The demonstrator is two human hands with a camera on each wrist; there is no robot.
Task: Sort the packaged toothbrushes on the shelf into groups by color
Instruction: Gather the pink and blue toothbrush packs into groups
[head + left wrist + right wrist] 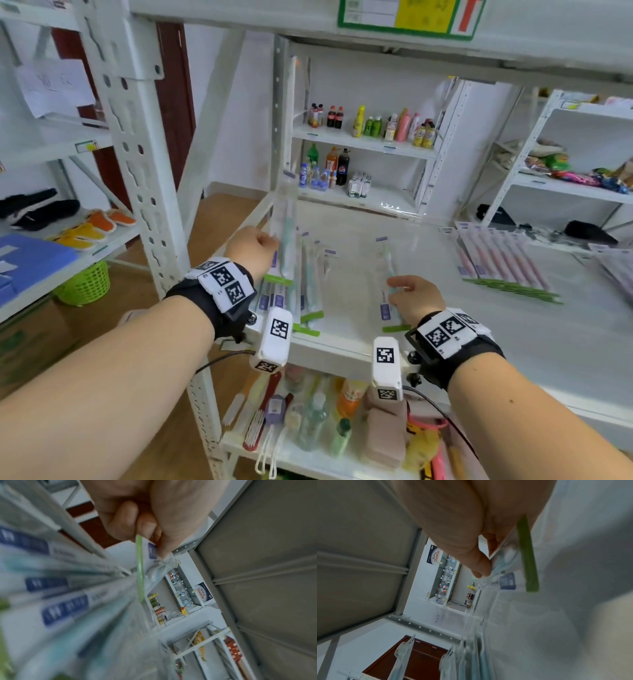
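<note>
On the white shelf board (455,329), my left hand (265,240) grips a teal packaged toothbrush (287,236) and holds it nearly upright over a cluster of teal packs (305,277) at the left. In the left wrist view, the thumb and fingers (154,539) pinch that pack's (154,573) end by its green strip. My right hand (399,287) pinches another teal packaged toothbrush (385,260) lying alone mid-shelf; the right wrist view shows its pack (505,563) under my thumb. A row of pink packs (503,263) lies at the right.
More packs (616,270) lie at the far right edge. A steel upright (137,164) stands left of my left arm, and the shelf above hangs low. The lower shelf (308,455) holds brushes and bottles. Drink bottles (370,125) fill racks behind.
</note>
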